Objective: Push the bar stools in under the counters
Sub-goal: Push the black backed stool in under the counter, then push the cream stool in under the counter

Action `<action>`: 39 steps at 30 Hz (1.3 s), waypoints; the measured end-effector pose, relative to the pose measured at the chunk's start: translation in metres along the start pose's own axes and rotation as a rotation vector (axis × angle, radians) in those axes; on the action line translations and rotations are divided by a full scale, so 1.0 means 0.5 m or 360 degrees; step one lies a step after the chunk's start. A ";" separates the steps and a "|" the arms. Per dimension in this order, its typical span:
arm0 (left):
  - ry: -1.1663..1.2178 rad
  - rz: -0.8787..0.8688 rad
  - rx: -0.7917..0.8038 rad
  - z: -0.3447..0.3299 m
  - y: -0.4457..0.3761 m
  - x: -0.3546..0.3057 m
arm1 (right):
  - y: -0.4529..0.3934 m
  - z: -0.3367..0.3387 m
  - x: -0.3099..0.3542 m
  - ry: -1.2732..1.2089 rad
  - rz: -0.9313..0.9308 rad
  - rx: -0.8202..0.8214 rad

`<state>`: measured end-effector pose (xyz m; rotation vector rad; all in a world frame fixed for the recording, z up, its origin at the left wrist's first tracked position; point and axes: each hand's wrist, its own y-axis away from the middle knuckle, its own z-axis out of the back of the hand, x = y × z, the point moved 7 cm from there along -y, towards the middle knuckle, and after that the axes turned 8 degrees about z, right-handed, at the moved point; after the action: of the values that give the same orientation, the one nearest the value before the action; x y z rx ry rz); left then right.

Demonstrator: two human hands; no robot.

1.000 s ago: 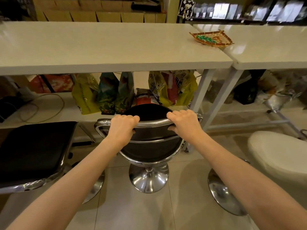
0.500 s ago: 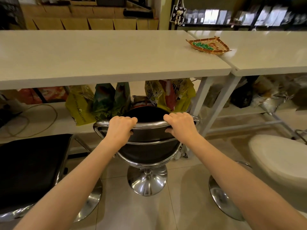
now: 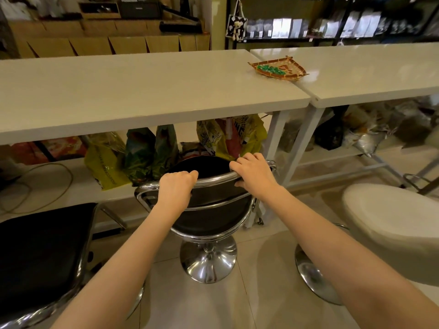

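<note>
A black bar stool (image 3: 213,214) with a chrome backrest rail and round chrome base stands in front of the white counter (image 3: 133,91), its seat front close to the counter's front edge. My left hand (image 3: 175,188) grips the chrome rail on the left. My right hand (image 3: 255,173) grips the same rail on the right. A second black stool (image 3: 40,252) stands at the lower left, out from the counter. A white stool (image 3: 389,224) stands at the right, in front of the second counter (image 3: 370,74).
Coloured bags (image 3: 142,157) sit on the low shelf under the counter, just behind the stool. White counter legs (image 3: 273,148) stand right of the stool. A woven tray (image 3: 276,68) rests where the two counters meet. A cable (image 3: 47,184) lies on the shelf at left.
The stool and both hands have moved forward toward the counter. The view has tilted up, showing more of the countertop and shelves behind.
</note>
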<state>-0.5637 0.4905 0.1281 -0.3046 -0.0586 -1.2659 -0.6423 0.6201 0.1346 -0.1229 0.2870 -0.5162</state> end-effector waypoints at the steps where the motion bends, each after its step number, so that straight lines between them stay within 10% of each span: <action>1: -0.0046 0.0008 0.0006 0.002 -0.003 0.001 | 0.000 -0.001 0.001 -0.0003 -0.0010 0.0031; 14: 0.0082 0.0089 0.0249 0.045 -0.011 -0.054 | 0.092 0.035 -0.039 -0.0356 -0.0216 -0.0027; 28: 0.0545 -0.1106 0.0095 0.219 0.050 -0.787 | 0.773 0.038 -0.459 -0.0182 -0.1149 0.0201; 39: 0.0707 -0.1402 0.0342 0.244 0.198 -1.258 | 1.226 0.003 -0.642 -0.0238 -0.1331 0.0482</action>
<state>-0.6465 1.1327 0.0935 0.2322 0.0613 -2.1549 -0.6214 1.3105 0.0978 0.0211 -0.0072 -1.3656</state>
